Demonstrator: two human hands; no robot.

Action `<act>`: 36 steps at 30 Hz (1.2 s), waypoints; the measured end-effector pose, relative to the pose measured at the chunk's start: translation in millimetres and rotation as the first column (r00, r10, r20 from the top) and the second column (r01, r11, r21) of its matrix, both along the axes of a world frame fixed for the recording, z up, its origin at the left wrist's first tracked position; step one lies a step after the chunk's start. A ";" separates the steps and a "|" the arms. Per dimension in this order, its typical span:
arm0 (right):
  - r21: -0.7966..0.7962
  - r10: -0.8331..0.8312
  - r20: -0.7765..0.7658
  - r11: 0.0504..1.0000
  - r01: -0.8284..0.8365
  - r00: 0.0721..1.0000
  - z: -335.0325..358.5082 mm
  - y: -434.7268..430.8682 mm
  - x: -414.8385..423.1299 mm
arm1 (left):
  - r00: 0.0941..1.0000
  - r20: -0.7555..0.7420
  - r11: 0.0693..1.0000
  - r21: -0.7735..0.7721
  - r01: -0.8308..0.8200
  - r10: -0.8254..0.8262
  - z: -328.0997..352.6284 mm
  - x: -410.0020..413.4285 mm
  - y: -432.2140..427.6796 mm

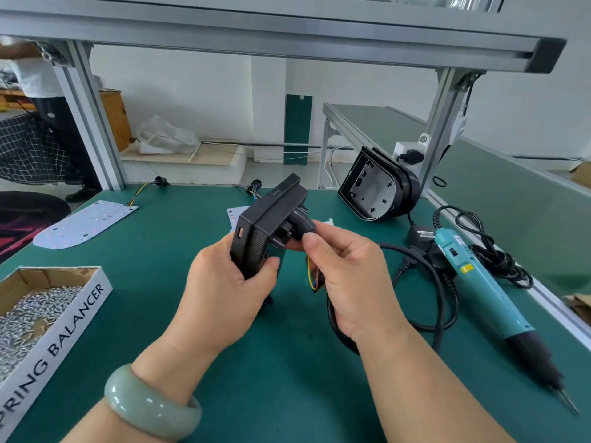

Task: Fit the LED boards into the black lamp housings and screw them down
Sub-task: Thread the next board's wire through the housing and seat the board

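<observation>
The black box-shaped plastic lamp housing (262,228) was gripped centre-frame by the left hand (224,282), its right-pointing stub (302,222) seemingly pinched by the right hand (345,276).

Screw box (48,302) left — screwdriver (489,292) right

One black lamp housing (265,215) tilted in midair; second housing (371,190) stands on edge, right; white LED board (83,225) flat, left
</observation>
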State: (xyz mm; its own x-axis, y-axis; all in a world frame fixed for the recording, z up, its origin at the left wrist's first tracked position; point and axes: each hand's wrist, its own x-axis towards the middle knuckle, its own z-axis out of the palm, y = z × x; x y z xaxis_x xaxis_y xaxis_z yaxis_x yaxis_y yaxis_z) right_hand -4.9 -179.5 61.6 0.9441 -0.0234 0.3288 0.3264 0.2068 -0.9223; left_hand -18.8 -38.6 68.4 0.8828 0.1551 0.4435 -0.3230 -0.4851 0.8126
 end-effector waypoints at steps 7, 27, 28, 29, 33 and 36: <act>-0.323 -0.178 0.217 0.915 0.242 0.960 1.0 0.7 -3.4 | 0.998 -0.003 0.996 0.055 0.063 -0.063 -2.4 0.9 3.8; -0.270 -0.339 0.204 0.882 0.386 0.918 -5.3 5.5 0.0 | 0.981 0.077 0.965 0.210 0.158 -0.178 2.7 -3.3 6.1; -0.290 -0.363 0.281 0.850 0.440 0.888 -5.8 5.9 0.6 | 0.979 0.075 0.962 0.215 0.170 -0.190 2.9 -3.7 6.0; -0.311 -0.375 0.356 0.816 0.487 0.856 -5.8 6.3 1.1 | 0.976 0.078 0.960 0.212 0.181 -0.201 3.1 -4.2 5.8; -0.407 -0.312 0.491 0.744 0.531 0.813 -1.5 7.5 -0.8 | 0.976 0.096 0.960 0.219 0.172 -0.196 0.7 -7.8 3.4; -0.503 -0.075 0.321 0.831 0.237 0.944 1.9 4.6 -1.5 | 0.994 0.076 0.939 0.340 0.044 -0.074 -5.0 -8.7 -4.7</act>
